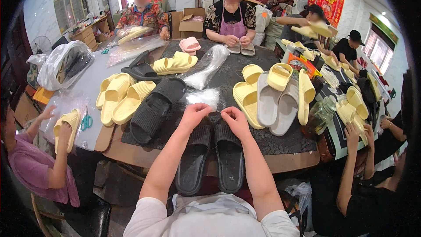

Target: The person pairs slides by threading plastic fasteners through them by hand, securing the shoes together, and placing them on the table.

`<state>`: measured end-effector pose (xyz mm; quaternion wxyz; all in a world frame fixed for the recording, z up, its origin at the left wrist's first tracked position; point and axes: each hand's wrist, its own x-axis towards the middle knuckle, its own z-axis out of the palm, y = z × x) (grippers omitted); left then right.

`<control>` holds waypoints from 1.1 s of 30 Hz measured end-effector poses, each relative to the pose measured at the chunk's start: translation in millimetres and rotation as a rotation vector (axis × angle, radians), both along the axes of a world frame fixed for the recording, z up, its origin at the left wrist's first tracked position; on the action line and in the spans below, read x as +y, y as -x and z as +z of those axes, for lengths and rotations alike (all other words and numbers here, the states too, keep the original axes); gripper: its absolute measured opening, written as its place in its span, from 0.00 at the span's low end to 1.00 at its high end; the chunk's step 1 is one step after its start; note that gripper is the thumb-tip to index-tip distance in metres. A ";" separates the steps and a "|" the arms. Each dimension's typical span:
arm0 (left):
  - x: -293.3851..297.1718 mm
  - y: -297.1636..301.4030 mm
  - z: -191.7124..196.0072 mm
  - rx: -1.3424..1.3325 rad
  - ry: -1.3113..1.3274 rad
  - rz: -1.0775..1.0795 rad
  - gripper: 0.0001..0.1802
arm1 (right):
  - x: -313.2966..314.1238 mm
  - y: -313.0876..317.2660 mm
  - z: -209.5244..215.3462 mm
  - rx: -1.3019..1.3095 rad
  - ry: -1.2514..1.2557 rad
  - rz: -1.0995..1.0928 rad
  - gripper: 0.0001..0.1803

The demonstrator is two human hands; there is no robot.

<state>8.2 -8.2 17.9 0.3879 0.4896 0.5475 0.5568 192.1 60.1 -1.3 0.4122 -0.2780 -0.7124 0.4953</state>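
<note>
A pair of black slippers [230, 162] with ribbed straps lies side by side at the near table edge, heels toward me. My left hand [195, 116] is closed in a pinch above the left slipper's strap. Over the other slipper my right hand [237, 123] pinches too, its fingertips close to the left ones. A thin strand, hard to make out, seems to run between the fingertips. Just beyond my hands lies a pile of fine clear plastic strands [204, 98], with a clear bag of more strands [202, 73] behind it.
Black slippers [158, 109] and yellow slippers [117, 96] lie to the left; grey slippers [268, 101] and more yellow ones [306, 96] to the right. A glass jar [322, 115] stands at the right edge. Blue scissors [87, 122] lie left. Several co-workers handle slippers around the tables.
</note>
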 end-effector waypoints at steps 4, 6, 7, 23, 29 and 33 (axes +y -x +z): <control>0.8 0.1 -4.1 0.046 -0.044 0.051 0.11 | 1.9 0.1 -3.9 0.004 -0.013 -0.008 0.08; -0.3 -0.8 -4.1 0.093 -0.053 0.043 0.12 | -3.4 0.4 1.7 0.000 -0.009 0.074 0.08; -1.7 -2.0 -3.1 0.138 0.011 -0.035 0.12 | -3.5 0.2 2.4 -0.001 -0.008 0.075 0.08; 0.0 -4.9 -3.8 0.146 0.010 -0.085 0.11 | -3.0 -0.5 1.7 -0.025 -0.045 -0.006 0.08; -0.4 0.6 -1.6 0.009 -0.044 0.080 0.11 | -1.3 0.0 1.3 -0.053 -0.006 -0.065 0.09; -4.7 -6.6 0.9 0.137 0.016 -0.047 0.11 | -4.8 -0.3 3.6 -0.027 -0.024 0.040 0.08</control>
